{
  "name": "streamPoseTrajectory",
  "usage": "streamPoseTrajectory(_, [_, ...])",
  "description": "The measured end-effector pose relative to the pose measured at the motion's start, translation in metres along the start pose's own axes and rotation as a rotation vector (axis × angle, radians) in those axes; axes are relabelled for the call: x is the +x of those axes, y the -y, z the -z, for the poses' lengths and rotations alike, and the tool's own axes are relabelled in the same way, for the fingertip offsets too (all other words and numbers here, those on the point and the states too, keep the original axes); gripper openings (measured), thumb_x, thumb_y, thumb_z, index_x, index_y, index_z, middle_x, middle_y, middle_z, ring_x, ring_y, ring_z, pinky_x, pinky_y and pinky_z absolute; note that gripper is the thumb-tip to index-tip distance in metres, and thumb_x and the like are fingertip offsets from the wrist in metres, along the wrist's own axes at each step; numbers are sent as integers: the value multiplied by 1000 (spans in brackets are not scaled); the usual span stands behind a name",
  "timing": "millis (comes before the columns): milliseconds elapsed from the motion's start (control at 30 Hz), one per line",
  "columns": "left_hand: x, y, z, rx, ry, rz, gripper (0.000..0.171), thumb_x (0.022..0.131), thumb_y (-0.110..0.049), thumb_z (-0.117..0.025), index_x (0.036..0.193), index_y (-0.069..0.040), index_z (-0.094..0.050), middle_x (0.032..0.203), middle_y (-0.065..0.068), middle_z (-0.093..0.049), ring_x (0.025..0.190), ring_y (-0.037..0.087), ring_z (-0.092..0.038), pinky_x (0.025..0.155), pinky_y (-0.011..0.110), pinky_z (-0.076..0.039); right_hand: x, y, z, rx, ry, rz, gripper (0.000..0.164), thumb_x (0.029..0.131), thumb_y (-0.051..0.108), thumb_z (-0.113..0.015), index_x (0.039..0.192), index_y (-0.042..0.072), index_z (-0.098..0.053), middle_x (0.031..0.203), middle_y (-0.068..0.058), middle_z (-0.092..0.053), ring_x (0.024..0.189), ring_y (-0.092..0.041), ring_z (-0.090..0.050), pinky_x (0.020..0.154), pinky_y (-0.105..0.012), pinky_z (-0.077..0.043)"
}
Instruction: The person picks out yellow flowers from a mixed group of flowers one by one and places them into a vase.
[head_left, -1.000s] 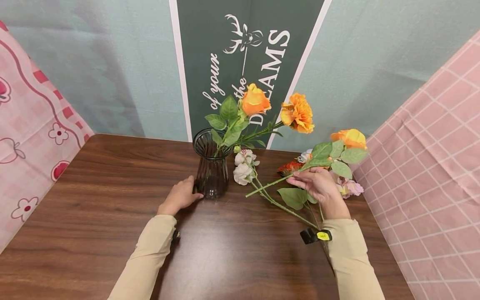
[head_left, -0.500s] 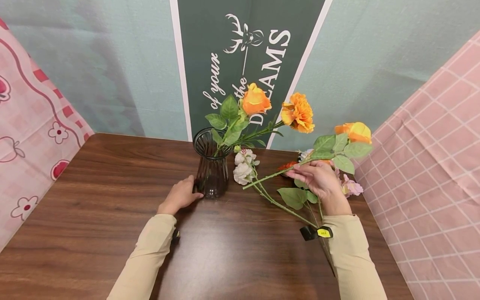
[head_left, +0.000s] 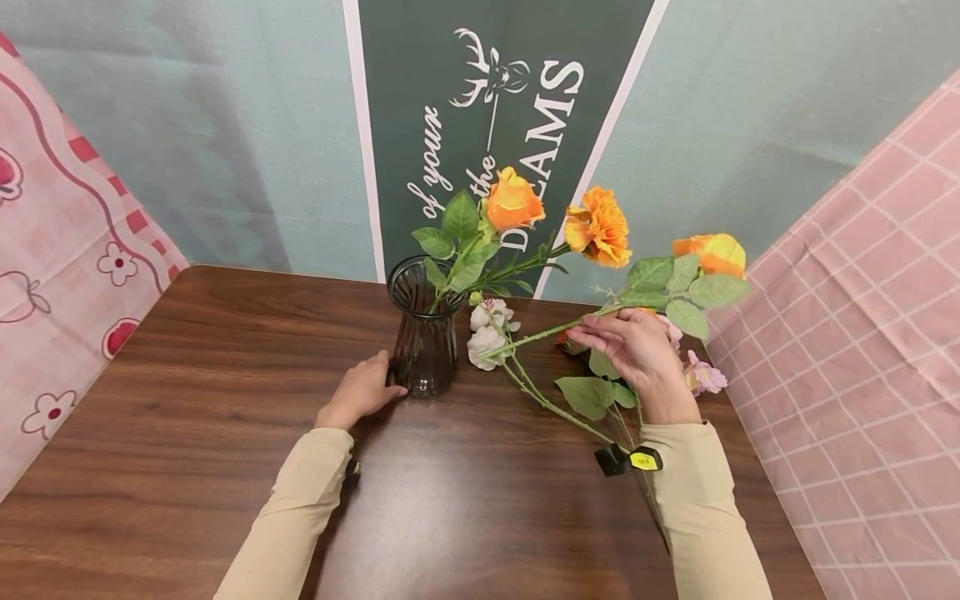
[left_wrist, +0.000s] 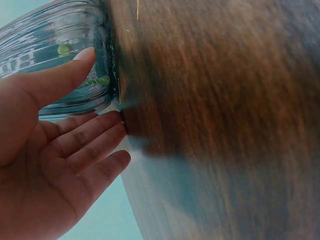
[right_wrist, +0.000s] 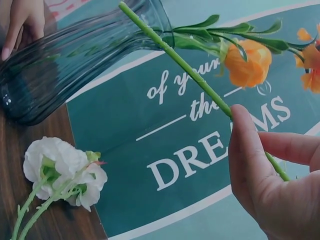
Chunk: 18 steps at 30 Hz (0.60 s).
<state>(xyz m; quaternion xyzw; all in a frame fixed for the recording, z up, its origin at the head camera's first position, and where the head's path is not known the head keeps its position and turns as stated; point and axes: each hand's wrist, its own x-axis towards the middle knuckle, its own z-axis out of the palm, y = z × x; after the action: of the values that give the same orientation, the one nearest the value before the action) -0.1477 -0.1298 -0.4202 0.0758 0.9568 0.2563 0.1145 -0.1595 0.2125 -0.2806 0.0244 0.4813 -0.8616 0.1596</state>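
Observation:
My right hand (head_left: pixel 630 354) pinches the green stem of an orange rose (head_left: pixel 712 254) between thumb and fingers. The bloom points right, and the stem's cut end reaches left in front of the white flowers (head_left: pixel 487 346). In the right wrist view the bare stem (right_wrist: pixel 175 59) slants up across the vase's mouth. A dark glass vase (head_left: pixel 425 354) stands upright on the table, holding another orange rose (head_left: pixel 513 200) and an orange carnation-like flower (head_left: pixel 600 227). Beside its base rests my left hand (head_left: pixel 362 389), fingers nearly straight, thumb against the glass in the left wrist view.
More flowers lie on the wooden table (head_left: pixel 187 433) at the right, with a pink one (head_left: pixel 703 375) and broad leaves (head_left: pixel 588 396) partly behind my right hand. Patterned cloths hang left and right, and a green lettered panel (head_left: pixel 495 125) stands behind.
My right hand has lifted the orange rose slightly and moved it a little away from me, its stem now closer to level. The left hand and vase have stayed in place.

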Motion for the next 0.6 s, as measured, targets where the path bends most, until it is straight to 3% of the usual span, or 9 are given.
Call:
streamPoseTrajectory(267, [0,0,0,3,-16,1,44,82,-26,-69,103,6,-47,98,25,-58,89,43,-57,74,52,-45,1,0,-5,33,29,39,34,90,-17,-30,80,-15,-63,81,-23,-53,79,-33,-65,76,-37,-51])
streamPoseTrajectory(600, [-1,0,0,-3,-15,2,45,82,-25,-68,105,7,-47,99,26,-58,90,43,-57,74,52,-45,3,0,-7,69,27,53,34,91,-17,-31,78,-15,-62,79,-24,-55,80,-32,-65,76,-37,-51])
